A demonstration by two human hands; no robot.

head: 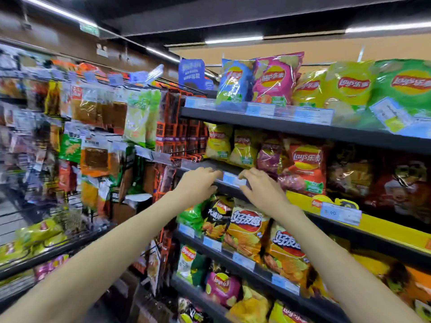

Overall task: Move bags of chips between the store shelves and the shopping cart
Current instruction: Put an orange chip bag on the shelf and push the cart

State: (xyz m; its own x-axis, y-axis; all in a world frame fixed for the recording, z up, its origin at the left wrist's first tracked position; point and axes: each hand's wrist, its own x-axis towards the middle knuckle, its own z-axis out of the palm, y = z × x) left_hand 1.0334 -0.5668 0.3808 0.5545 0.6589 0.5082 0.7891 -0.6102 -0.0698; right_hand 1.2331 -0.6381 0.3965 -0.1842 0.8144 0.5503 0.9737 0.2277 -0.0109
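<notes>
Store shelves (303,131), right half of the frame: dark, rigid metal tiers with clear plastic price rails along their front edges; one tier at centre right carries a glossy yellow strip (384,229). Pegboard rack (98,127), left half of the frame: thin wire hooks bearing flat, limp packets, blurred. Bags of chips: puffed foil pillows with slick, crinkled, reflective skins; large green bag (405,89) and pink bag (276,78) on the top tier; red bag (305,166) and small yellow bag (218,142) on the second tier; orange ridged-chip bags (247,231) on the tier below the hands. No shopping cart is in view. Left hand (198,185) and right hand (261,190), centre of the frame: both empty, fingers loosely spread and a little bent, at the front edge of the second tier on either side of a small blue price tag (233,178); whether they touch the rail cannot be told.

Risks, judged: the bags lean tightly on one another, so drawing one out could topple its neighbours off the edge; slippery film may slide from a loose grasp; a hard squeeze could crush the contents; fingers could knock the price tag from its rail.
</notes>
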